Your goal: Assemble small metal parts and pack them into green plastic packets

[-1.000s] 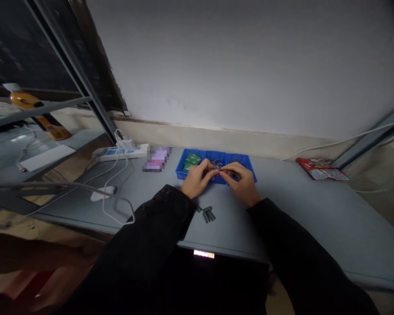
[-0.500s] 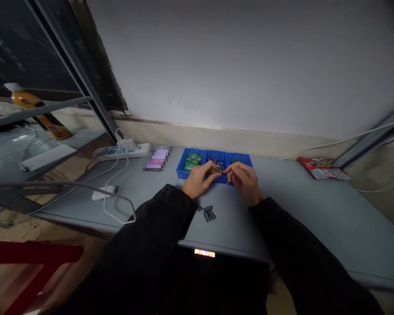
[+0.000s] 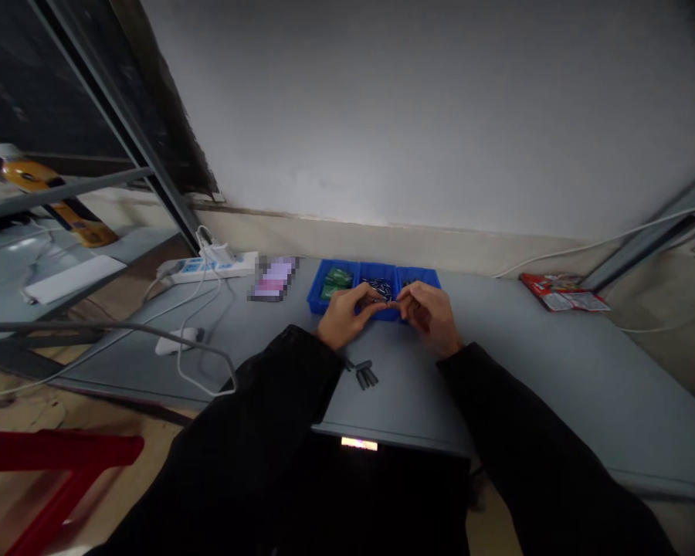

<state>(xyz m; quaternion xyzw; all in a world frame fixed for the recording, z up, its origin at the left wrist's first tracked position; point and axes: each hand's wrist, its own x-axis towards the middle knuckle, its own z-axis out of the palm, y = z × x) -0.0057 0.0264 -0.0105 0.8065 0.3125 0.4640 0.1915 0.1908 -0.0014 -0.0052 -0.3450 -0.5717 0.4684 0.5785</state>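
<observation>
My left hand (image 3: 346,315) is closed in a pinch in front of the middle blue bin (image 3: 376,269), which holds many small shiny metal pieces (image 3: 381,288). Facing it, my right hand (image 3: 432,318) also pinches, its fingertips almost meeting the left ones. Whatever lies between the fingertips is too small to make out. The left blue bin (image 3: 314,300) contains green packets (image 3: 337,281). Much of the right blue bin (image 3: 420,276) is hidden behind my right hand. Several dark grey cylindrical pieces (image 3: 367,376) lie on the grey table (image 3: 405,401) below my hands.
Left on the table are a phone (image 3: 274,278) with a blurred screen, a white power strip (image 3: 225,266), a white mouse-like object (image 3: 177,340) and loose cables. A red packet (image 3: 561,292) lies at the right. An orange bottle (image 3: 58,197) leans beyond the metal frame; a red stool (image 3: 58,452) stands below.
The whole view has shifted slightly, so things appear a little further left. My right fingers look more curled; both hands stay close together by the bins.
</observation>
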